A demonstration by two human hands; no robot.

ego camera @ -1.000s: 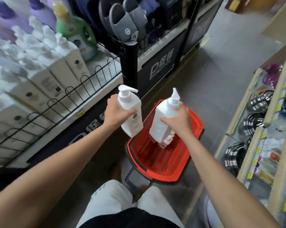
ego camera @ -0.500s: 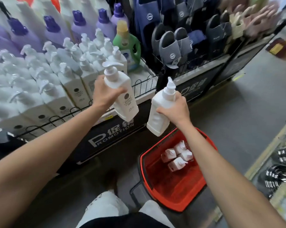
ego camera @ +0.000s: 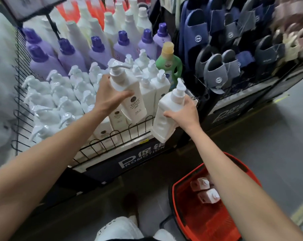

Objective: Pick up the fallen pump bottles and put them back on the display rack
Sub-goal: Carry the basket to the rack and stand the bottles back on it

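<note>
While the left hand [ego camera: 110, 99] wraps its fingers around 1 white pump bottle [ego camera: 128, 94], held nearly upright above the display rack [ego camera: 112, 138], the right hand [ego camera: 183, 113] grips a 2nd bottle [ego camera: 166, 115], tilted, pump toward the rack, just outside its front rail.

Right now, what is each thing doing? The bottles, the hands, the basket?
Left hand: gripping a pump bottle.
Left pump bottle: held tilted over the rack.
Right hand: gripping another pump bottle.
Right pump bottle: held tilted, outside the rack's rail.
Display rack: crowded with upright bottles.
Red basket: on the floor, bottles lying inside.
</note>
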